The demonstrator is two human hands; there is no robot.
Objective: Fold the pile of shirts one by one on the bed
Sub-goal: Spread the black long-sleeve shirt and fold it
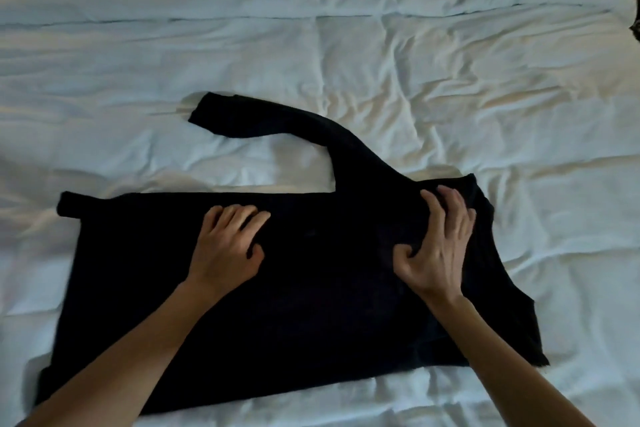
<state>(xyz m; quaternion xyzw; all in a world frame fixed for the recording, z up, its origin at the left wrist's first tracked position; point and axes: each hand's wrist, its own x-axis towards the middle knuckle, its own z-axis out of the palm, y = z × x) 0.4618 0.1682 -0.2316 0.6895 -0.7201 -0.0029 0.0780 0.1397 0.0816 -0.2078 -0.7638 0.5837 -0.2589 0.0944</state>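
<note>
A black long-sleeved shirt (311, 288) lies spread flat on the white bed (346, 62), its body running left to right. One sleeve (263, 118) curves away to the upper left. My left hand (228, 246) rests palm down on the middle of the shirt, fingers slightly bent. My right hand (440, 243) presses on the shirt near the shoulder at the right, fingers spread, thumb tucked into the cloth. Neither hand plainly grips the fabric.
The wrinkled white duvet covers the whole view, with a seam (242, 19) running across the far part. A dark patterned area (635, 31) shows beyond the bed's far right corner. No other shirts are in view.
</note>
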